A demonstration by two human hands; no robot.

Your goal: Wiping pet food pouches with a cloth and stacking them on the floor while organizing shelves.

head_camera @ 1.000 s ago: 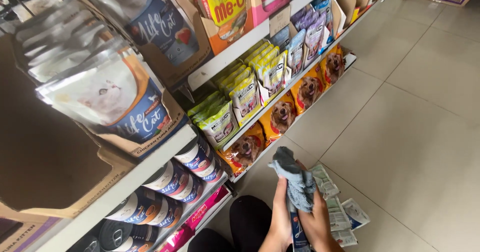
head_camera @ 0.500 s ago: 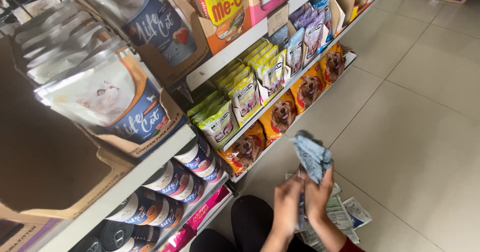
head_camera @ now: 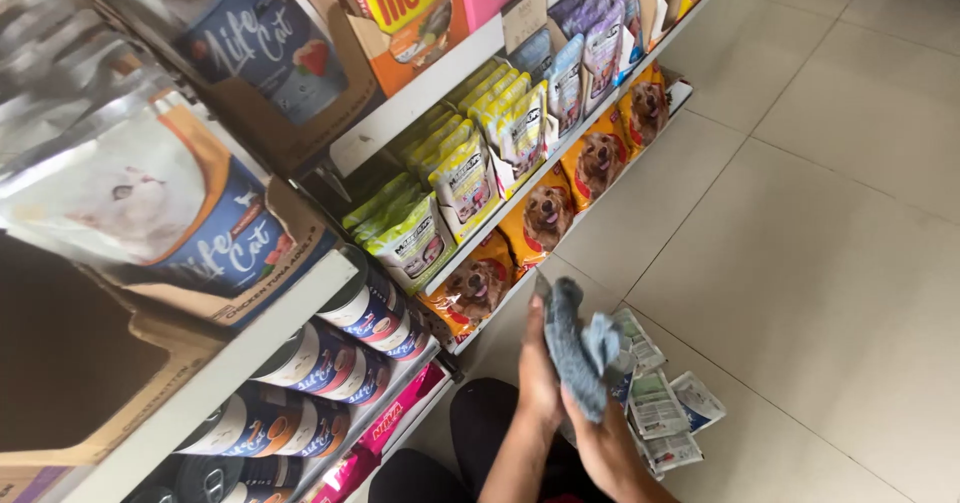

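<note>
A grey-blue cloth (head_camera: 578,341) is bunched between both my hands, low in the head view. My left hand (head_camera: 538,373) presses against its left side, fingers pointing up. My right hand (head_camera: 597,431) grips the cloth from below, partly hidden under it. Just right of the hands, several small white and green pouches (head_camera: 660,403) lie fanned out on the tiled floor. My dark-clad knee (head_camera: 485,428) is below the hands.
Shop shelving (head_camera: 420,113) runs along the left, with cat food pouches in cardboard boxes (head_camera: 190,213), yellow-green pouches (head_camera: 470,163), orange dog food bags (head_camera: 545,213) on the bottom shelf and stacked cans (head_camera: 330,363). Beige floor tiles (head_camera: 830,243) spread to the right.
The cloth was lifted higher half a second ago and has come back down and left. Both hands stay on it. The view has shifted slightly.
</note>
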